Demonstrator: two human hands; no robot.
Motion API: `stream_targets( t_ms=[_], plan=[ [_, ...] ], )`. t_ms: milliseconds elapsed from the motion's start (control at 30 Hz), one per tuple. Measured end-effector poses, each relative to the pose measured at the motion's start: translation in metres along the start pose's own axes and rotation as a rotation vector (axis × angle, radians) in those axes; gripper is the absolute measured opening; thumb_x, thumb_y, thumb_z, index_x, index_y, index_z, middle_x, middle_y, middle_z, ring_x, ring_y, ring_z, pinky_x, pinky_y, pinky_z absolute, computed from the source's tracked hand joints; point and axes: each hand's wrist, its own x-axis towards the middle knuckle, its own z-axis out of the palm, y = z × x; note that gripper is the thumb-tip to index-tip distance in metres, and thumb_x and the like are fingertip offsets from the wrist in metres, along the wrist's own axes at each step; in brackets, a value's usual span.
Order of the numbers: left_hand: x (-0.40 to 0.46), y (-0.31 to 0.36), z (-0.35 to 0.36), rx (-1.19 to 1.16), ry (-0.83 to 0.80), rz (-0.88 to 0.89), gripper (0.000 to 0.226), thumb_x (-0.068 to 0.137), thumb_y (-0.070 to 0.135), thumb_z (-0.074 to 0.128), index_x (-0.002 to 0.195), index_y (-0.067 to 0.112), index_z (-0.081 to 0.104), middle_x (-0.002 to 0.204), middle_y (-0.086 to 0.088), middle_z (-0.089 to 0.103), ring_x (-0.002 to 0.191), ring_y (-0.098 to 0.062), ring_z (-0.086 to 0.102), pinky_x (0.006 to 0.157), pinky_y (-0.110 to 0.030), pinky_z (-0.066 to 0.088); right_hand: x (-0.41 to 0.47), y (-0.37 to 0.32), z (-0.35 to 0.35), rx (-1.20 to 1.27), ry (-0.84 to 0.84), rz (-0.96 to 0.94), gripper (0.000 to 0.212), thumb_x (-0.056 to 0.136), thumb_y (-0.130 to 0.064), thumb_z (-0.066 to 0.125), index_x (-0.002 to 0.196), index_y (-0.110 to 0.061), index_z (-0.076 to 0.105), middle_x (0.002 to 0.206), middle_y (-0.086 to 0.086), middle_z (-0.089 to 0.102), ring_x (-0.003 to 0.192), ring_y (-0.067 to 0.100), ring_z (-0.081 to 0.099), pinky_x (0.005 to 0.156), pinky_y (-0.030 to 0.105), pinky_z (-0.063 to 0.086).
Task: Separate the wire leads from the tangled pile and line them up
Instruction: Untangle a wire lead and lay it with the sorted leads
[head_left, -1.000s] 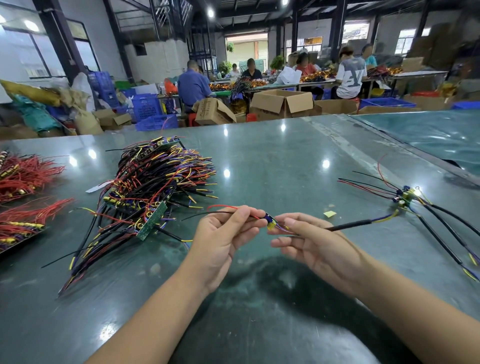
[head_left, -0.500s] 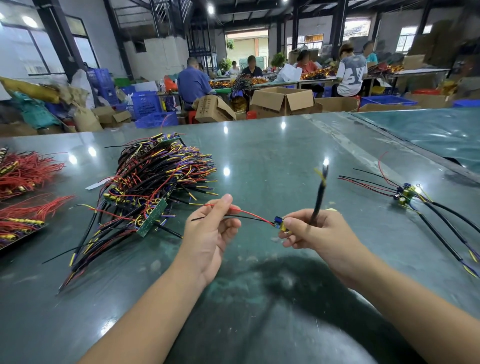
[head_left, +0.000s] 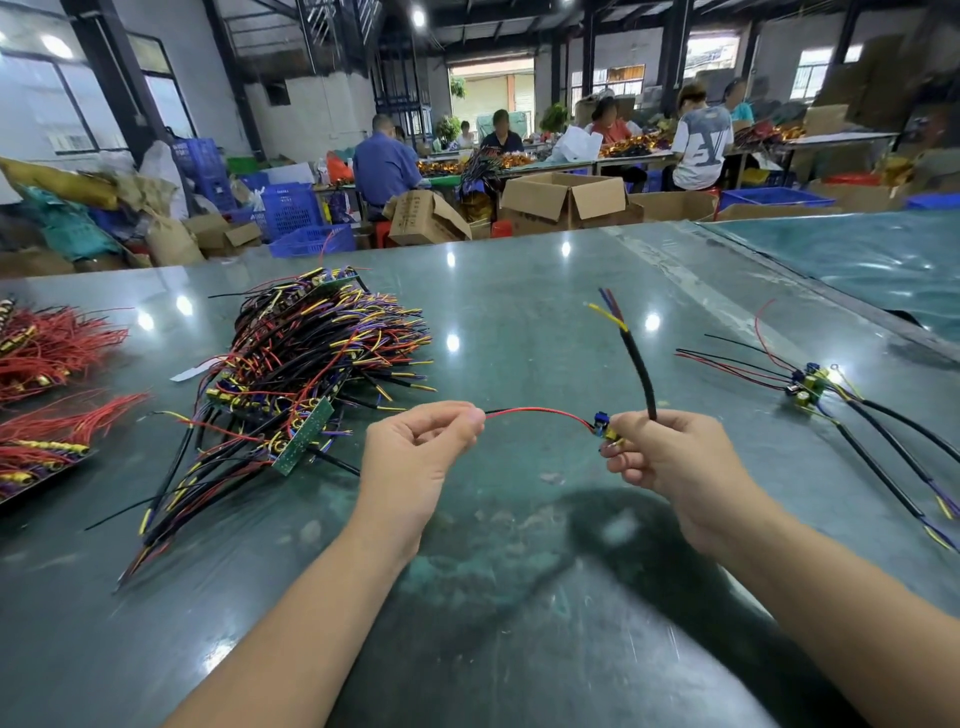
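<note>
Tangled pile (head_left: 306, 384) lies left on table (head_left: 519, 312); separated leads (head_left: 852, 415) right.

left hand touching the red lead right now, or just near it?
Touching. Head view: the left hand pinches the end of the red lead between thumb and fingertips; the wire runs straight out of the pinch.

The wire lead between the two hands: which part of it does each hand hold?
The left hand pinches the free end of the red wire; the right hand grips the small board end, where the black cable begins.
</note>
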Motion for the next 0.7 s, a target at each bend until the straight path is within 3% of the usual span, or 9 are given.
stream_targets(
  t_ms=[100,200,300,367,467,700],
  plan=[
    [0.002,-0.004,-0.003,0.169,0.007,0.071,0.010,0.081,0.007,0.071,0.072,0.011,0.073,0.087,-0.001,0.069,0.072,-0.008,0.060,0.073,-0.020,0.048,-0.001,-0.003,-0.001,0.102,-0.033,0.034,0.011,0.089,-0.009,0.061,0.080,-0.002,0.062,0.055,0.005,0.066,0.046,0.009,0.059,0.046,0.016,0.048],
    [0.004,-0.007,-0.006,0.485,-0.019,0.261,0.012,0.090,0.008,0.061,0.079,0.012,0.064,0.091,-0.001,0.060,0.080,-0.014,0.059,0.073,-0.026,0.048,-0.003,-0.004,-0.001,0.157,-0.071,0.047,0.012,0.089,-0.009,0.061,0.080,-0.001,0.062,0.057,0.007,0.066,0.047,0.010,0.059,0.047,0.016,0.049],
    [0.005,-0.006,-0.010,0.705,-0.087,0.403,0.012,0.093,0.009,0.056,0.082,0.014,0.059,0.088,0.004,0.056,0.077,-0.001,0.053,0.064,-0.014,0.042,-0.003,-0.005,-0.001,0.196,-0.091,0.066,0.012,0.089,-0.010,0.061,0.081,-0.001,0.062,0.059,0.009,0.066,0.047,0.010,0.059,0.047,0.016,0.049],
    [0.007,-0.004,-0.015,0.777,-0.106,0.390,0.013,0.092,0.014,0.058,0.080,0.016,0.059,0.075,0.007,0.060,0.065,0.002,0.051,0.059,-0.010,0.035,-0.002,-0.007,-0.003,0.180,-0.109,0.075,0.011,0.088,-0.010,0.062,0.081,-0.001,0.063,0.060,0.010,0.066,0.047,0.009,0.059,0.047,0.016,0.049],
    [0.010,0.000,-0.023,0.789,-0.199,0.317,0.015,0.091,0.017,0.060,0.077,0.021,0.058,0.063,0.007,0.061,0.057,-0.001,0.055,0.059,-0.015,0.039,0.000,-0.009,-0.007,0.098,-0.141,0.057,0.011,0.087,-0.008,0.063,0.079,0.000,0.064,0.061,0.011,0.065,0.047,0.011,0.057,0.047,0.016,0.046],
    [0.013,0.000,-0.032,0.773,-0.450,0.247,0.024,0.086,0.014,0.069,0.080,0.036,0.069,0.069,0.006,0.065,0.059,-0.012,0.052,0.062,-0.021,0.042,0.002,-0.010,-0.018,-0.179,-0.263,-0.022,0.019,0.089,0.000,0.059,0.071,-0.001,0.066,0.056,0.006,0.059,0.044,0.010,0.047,0.048,0.015,0.044]
  ],
)
